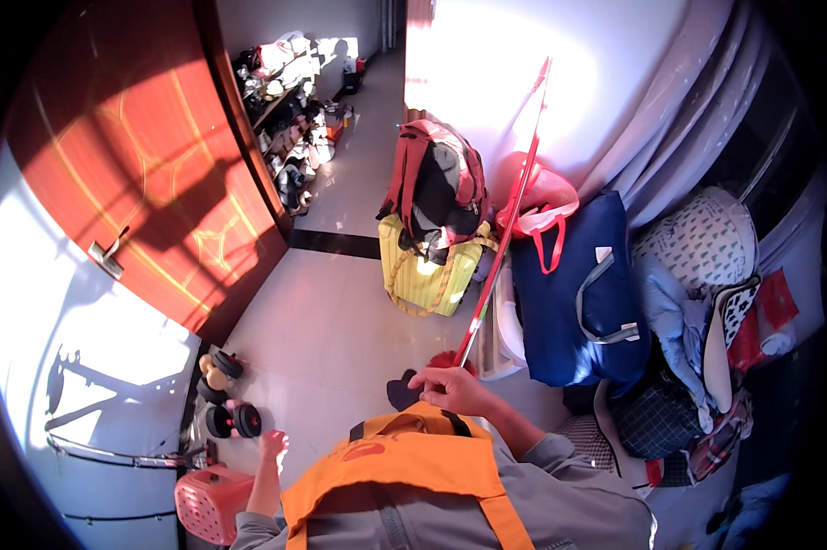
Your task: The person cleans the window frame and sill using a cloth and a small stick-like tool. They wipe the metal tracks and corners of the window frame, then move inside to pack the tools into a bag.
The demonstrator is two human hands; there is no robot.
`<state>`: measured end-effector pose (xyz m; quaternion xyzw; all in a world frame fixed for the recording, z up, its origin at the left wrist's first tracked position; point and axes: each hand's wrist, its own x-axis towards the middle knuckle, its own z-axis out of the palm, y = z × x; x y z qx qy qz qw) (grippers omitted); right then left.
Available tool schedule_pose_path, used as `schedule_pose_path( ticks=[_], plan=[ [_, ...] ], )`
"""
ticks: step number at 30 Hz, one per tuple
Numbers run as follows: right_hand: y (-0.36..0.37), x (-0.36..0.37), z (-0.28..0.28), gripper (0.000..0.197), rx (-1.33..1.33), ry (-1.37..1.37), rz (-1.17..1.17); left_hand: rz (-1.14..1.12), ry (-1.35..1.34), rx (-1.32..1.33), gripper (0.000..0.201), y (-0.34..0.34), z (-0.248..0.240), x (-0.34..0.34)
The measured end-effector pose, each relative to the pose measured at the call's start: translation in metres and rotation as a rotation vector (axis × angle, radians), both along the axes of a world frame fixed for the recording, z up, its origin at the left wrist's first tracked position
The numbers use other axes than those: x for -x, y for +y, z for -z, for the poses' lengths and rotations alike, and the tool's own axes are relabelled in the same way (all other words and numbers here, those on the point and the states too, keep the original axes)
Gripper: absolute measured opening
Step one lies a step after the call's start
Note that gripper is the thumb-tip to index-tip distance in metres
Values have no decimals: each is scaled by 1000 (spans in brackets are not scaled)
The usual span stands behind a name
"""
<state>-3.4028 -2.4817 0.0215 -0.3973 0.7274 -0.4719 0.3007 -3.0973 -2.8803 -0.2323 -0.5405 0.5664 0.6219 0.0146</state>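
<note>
My right hand [456,390] is held in front of my orange apron [395,458], its fingers loosely bent and apart, with nothing visible in them. Just beyond it, the lower end of a long red pole [516,203] runs down to a red piece [443,359] partly hidden by the hand; whether they touch I cannot make out. A dark object [401,390], perhaps a slipper, lies on the floor beside my fingertips. Low on the left hangs my left hand [273,445], empty, fingers slightly apart, above a pink plastic basket [213,504].
Dumbbells [234,420] lie by the left wall near a reddish wooden door [147,165]. Ahead stand a yellow suitcase [422,275] with a red backpack [439,179] on top. A navy bag [574,302] and heaped clothes [674,321] line the right. Shoes [299,137] fill a rack beyond the doorway.
</note>
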Motion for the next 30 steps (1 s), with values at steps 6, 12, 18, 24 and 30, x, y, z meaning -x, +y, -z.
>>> schedule_pose_path(
  ticks=[6, 12, 18, 24, 30],
  plan=[
    [-7, 113, 51, 33, 120, -179, 309, 460, 218, 589, 39, 10, -132, 232],
    [-17, 279, 113, 29, 391, -224, 703, 765, 602, 797, 40, 40, -279, 487],
    [-18, 455, 95, 27, 444, 93, 935, 1104, 729, 951, 44, 106, -340, 662],
    [-46, 558, 85, 38, 236, 103, 850, 1319, 849, 907, 47, 124, -348, 756],
    [-75, 504, 78, 31, 66, 215, 624, 1516, 717, 1002, 37, 98, -349, 844]
  ],
)
